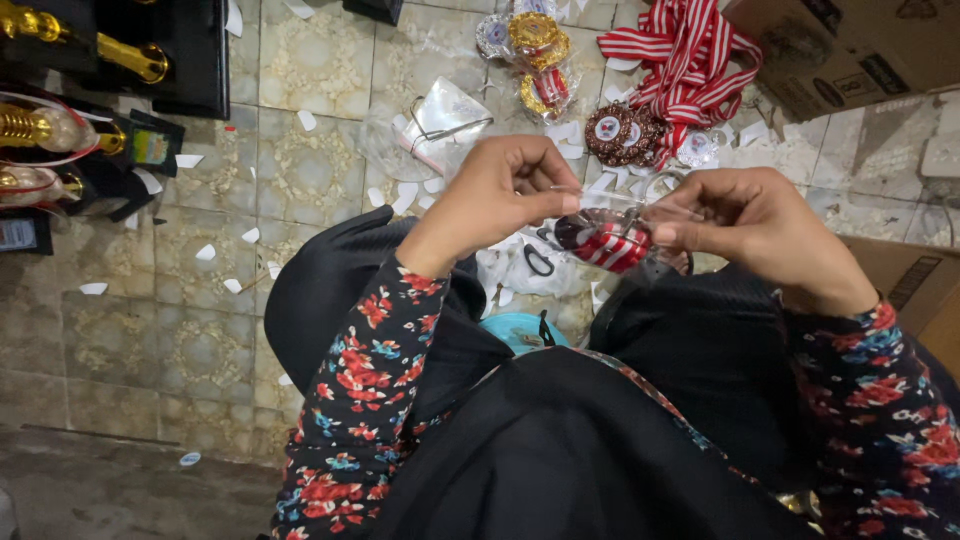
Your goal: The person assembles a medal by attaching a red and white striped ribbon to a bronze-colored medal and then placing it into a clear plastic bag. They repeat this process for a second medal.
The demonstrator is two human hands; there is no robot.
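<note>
Sitting over a tiled floor point(300, 170) strewn with white paper scraps point(205, 252), too many to count. Two hands working close together above the lap. Left hand point(500, 190) curling nearly closed, thumb and fingertips pinching the edge of a clear plastic sleeve point(640, 205). Right hand point(760, 225) likewise curling, fingers pressing together on the sleeve's other end. Holding between them one medal with a red-and-white striped ribbon point(605, 245), sitting inside or just under the clear plastic, slightly below both sets of fingertips; which of the two, hard telling.

Lying on the floor beyond the hands: two or three gold medals in clear wrappers point(538, 45), two dark brown rosette medals point(622, 132) touching each other, and one bundle of red-and-white ribbons point(690, 55) just beside them. Resting near the left hand, one crumpled clear bag point(445, 120). Standing at the far left, several gold trophies point(45, 130) on dark bases, exact number unclear. Showing at the right, two cardboard boxes: one at top point(850, 50), one by the right forearm point(915, 290). Peeking out between the knees, one light blue round thing point(520, 330).
</note>
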